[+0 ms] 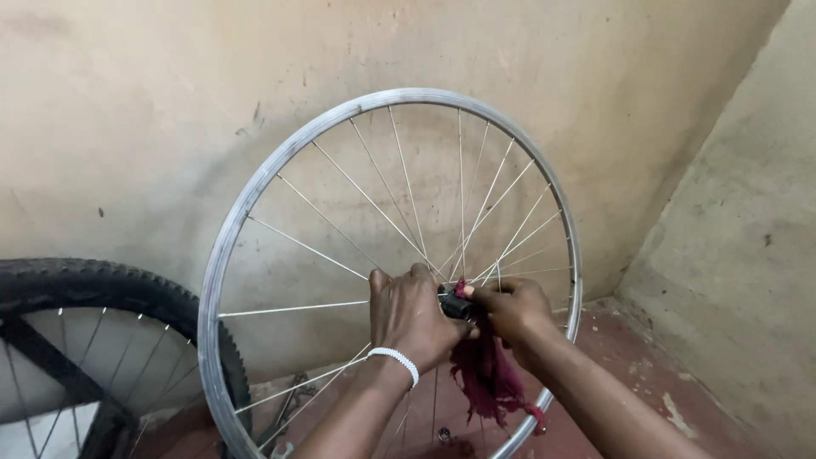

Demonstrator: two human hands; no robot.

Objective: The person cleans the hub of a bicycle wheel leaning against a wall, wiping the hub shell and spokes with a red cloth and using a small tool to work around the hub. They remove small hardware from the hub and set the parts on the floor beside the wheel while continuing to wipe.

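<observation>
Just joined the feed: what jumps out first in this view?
A bare silver bicycle rim with spokes stands upright mid-frame against a stained beige wall. At its hub, the left hand grips from the left and the right hand presses a dark red rag that hangs below. A tyred wheel sits at lower left.

Left hand [414, 313] gripping hub [455, 304] of bare spoked wheel [246, 204]; right hand [512, 309] pressing dark red rag [486, 381] against it; tyred wheel [102, 285] behind.
</observation>
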